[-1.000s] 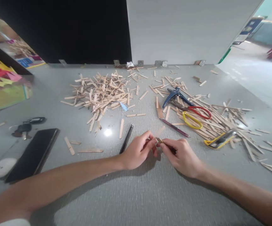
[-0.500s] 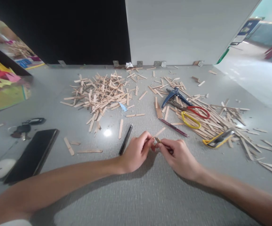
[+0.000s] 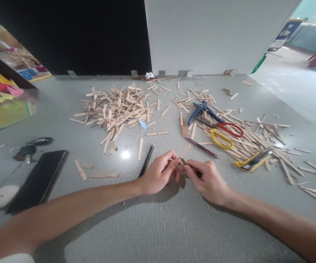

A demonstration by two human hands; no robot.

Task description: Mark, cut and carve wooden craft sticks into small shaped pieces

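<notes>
Wooden stick (image 3: 185, 150), a flat pale strip, sits pinched at its near end between the fingertips of my 2 hands, just above the grey table (image 3: 158, 226), in front of me at the middle. My left hand (image 3: 160, 172) closes thumb and forefinger on that near end from the left. My right hand (image 3: 207, 178) meets it from the right, fingers curled tight round a thin dark tool (image 3: 189, 165) whose brassy tip touches the stick where the 2 hands join. Both hands are equally near; the contact lies between my thumbs. The stick's long axis runs away from me and slightly right, its free end pointing toward the maroon pencil (image 3: 201, 147) and the scissors (image 3: 223, 132); it looks tilted a little upward, though blur makes that unsure.
</notes>
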